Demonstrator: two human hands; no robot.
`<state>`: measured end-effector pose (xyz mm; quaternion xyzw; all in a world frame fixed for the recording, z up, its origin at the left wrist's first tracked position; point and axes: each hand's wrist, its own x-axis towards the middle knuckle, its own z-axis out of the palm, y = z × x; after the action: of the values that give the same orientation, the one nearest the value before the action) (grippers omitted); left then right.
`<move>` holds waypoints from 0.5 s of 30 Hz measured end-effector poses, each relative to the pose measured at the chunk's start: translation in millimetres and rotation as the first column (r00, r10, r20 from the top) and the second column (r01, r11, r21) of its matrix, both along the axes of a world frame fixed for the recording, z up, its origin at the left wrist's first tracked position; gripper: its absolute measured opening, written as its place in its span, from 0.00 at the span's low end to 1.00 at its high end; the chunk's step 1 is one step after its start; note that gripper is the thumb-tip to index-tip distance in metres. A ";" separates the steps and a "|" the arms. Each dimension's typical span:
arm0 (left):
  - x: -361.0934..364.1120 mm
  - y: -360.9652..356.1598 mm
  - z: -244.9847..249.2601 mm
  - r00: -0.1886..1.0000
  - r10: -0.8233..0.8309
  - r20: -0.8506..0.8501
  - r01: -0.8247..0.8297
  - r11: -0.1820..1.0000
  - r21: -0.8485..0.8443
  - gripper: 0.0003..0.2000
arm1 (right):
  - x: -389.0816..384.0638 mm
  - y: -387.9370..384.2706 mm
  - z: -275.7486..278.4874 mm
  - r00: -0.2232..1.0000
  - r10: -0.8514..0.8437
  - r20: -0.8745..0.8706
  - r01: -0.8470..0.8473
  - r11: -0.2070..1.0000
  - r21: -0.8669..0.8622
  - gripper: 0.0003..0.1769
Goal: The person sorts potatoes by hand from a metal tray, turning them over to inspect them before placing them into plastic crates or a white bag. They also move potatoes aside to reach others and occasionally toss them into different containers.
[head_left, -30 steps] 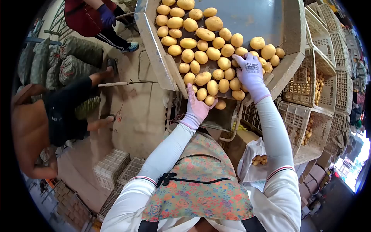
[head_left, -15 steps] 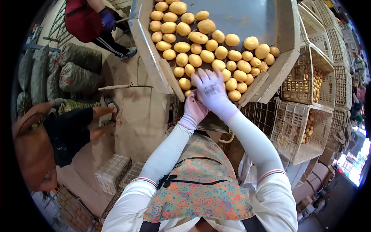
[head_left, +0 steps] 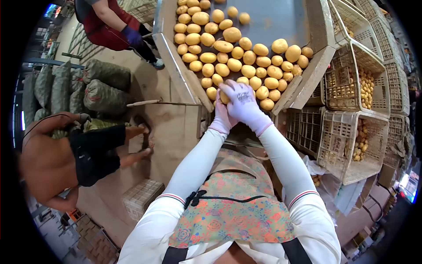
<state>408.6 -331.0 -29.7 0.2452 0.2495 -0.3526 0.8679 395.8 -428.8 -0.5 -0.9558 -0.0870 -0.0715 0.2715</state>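
Note:
Both of my gloved hands are together at the narrow lower mouth of a sloping sorting tray (head_left: 281,22). Yellow potatoes (head_left: 234,65) cover the tray's lower part. My left hand (head_left: 222,116), partly behind the right, has its fingers closed around the side of one potato (head_left: 224,97). Over the other side of that potato curl the fingers of my right hand (head_left: 242,104), in a pale glove with dark print on its back. Some fingertips are hidden. More potatoes lie just beyond the hands and to either side.
Plastic crates (head_left: 351,141), some with potatoes in them, stand stacked at the right. Full sacks (head_left: 107,94) lie at the left near a bare-backed person (head_left: 52,163). Another person (head_left: 110,26) in a dark red apron stands at upper left. Wooden boards (head_left: 303,88) edge the tray.
My hands have come closer around a potato, which now shows between them. A few potatoes have appeared higher on the tray. The view has shifted slightly, and the bare-backed person has moved.

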 end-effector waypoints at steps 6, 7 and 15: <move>3.6 12.3 -7.8 0.991 -0.093 -0.094 0.089 0.995 -0.050 0.41 | 25.2 6.9 6.1 0.998 0.022 -0.065 -0.027 0.996 -0.081 0.14; 4.9 13.6 -6.0 0.989 -0.125 -0.077 0.121 0.991 -0.056 0.41 | 22.0 2.4 17.1 0.999 -0.010 -0.049 0.006 0.996 -0.089 0.14; 6.9 16.0 -19.8 0.944 -0.148 -0.295 0.128 0.988 -0.084 0.30 | -188.7 -58.7 105.1 0.792 -0.562 0.238 0.557 0.825 0.096 0.28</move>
<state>415.5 -315.0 -49.5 0.1779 0.3496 -0.4535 0.8003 207.1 -487.5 104.6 -0.9184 0.1658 -0.2720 0.2344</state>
